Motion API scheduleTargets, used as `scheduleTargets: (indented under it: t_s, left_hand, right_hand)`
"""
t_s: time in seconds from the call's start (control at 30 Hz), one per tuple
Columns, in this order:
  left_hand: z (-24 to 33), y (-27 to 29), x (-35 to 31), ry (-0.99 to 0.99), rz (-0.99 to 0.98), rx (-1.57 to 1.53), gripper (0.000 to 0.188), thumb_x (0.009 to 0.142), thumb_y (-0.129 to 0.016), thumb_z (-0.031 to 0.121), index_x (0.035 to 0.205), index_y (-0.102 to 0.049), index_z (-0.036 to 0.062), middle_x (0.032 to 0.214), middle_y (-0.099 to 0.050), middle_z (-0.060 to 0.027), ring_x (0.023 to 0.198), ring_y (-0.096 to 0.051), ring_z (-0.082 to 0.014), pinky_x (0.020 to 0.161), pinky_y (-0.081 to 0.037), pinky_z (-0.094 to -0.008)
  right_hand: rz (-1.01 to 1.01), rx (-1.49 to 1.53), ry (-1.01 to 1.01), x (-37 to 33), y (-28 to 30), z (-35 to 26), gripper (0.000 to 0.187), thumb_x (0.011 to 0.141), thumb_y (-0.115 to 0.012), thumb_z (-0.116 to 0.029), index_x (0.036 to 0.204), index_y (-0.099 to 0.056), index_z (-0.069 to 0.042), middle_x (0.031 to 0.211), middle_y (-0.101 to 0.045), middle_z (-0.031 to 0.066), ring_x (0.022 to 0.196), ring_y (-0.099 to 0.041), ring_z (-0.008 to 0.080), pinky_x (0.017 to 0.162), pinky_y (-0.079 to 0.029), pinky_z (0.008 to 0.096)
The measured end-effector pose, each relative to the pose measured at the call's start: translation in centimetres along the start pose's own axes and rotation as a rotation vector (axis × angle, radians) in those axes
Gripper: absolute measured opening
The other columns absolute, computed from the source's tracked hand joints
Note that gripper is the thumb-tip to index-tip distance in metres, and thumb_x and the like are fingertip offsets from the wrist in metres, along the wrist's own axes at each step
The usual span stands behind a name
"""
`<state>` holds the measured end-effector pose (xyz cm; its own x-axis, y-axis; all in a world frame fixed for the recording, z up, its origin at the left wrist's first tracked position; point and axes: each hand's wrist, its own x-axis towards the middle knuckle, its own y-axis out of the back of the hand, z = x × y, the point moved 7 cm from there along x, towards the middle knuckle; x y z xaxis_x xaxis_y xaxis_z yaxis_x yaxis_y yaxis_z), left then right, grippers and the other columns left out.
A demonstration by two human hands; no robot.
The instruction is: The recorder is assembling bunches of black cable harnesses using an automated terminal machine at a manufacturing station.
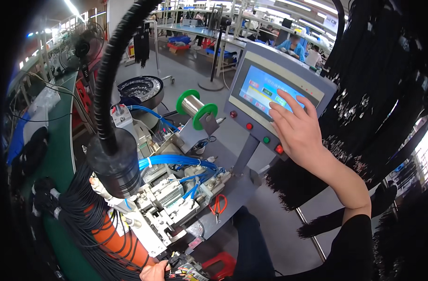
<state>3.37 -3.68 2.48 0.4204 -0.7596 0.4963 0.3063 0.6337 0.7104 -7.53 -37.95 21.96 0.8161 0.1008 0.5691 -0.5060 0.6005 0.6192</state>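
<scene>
Left-hand grip (153, 271), nearest, cut by lower edge: fingers curled beside multicoloured wire ends (188, 271); can't tell if it's holding them. Thin black cables (80, 206) draped to its left. Silver metal machine with blue tubes (164, 196) just beyond; red-handled snips (217, 210) on the grey table, right of it. Right-hand grip (296, 131): empty, fingers spread at the lit blue touchscreen (270, 83), contact unclear. Green-flanged spool of silver wire (192, 105) left of screen. Dark round bowl (141, 89) farther left.

The right hand (296, 125) is held over the touchscreen (264, 84); the left hand (154, 272) is positioned beside black cables (81, 199); red-handled snips (217, 207) are laid near the machine (169, 193).
</scene>
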Motion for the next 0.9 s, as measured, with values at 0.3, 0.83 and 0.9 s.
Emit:
scheduleTargets:
  t_s: [0.3,0.83,0.9]
  left_hand:
    - [0.2,-0.2,0.0,-0.011,-0.049,-0.004,0.045,0.065,-0.083,0.016,0.106,-0.068,0.0013,0.072,-0.069,-0.0085,0.057,-0.066,-0.0239,0.055,-0.053,-0.0321]
    - [-0.6,-1.1,-0.6,0.031,-0.082,-0.089,0.049,0.067,-0.086,0.021,0.108,-0.068,0.0009,0.078,-0.073,-0.0082,0.063,-0.071,-0.0214,0.058,-0.055,-0.0285]
    - [-0.8,-1.4,-0.8,0.033,-0.080,-0.076,0.047,0.069,-0.085,0.021,0.108,-0.068,0.0006,0.078,-0.073,-0.0084,0.063,-0.071,-0.0216,0.058,-0.055,-0.0287]
  right_hand:
    - [-0.166,-0.276,0.067,1.9,-3.6,1.2,0.026,0.080,-0.068,-0.006,0.105,-0.063,0.002,0.113,-0.066,0.0132,0.126,-0.053,0.0304,0.104,-0.037,0.0509]
    - [-0.308,-0.267,0.149,3.6,-7.9,-0.5,0.031,0.081,-0.059,-0.009,0.108,-0.064,0.005,0.118,-0.065,0.0140,0.130,-0.048,0.0291,0.111,-0.033,0.0486]
    - [-0.350,-0.278,0.146,3.7,-8.3,-0.7,0.032,0.080,-0.059,-0.009,0.108,-0.065,0.005,0.119,-0.064,0.0145,0.130,-0.048,0.0291,0.111,-0.033,0.0483]
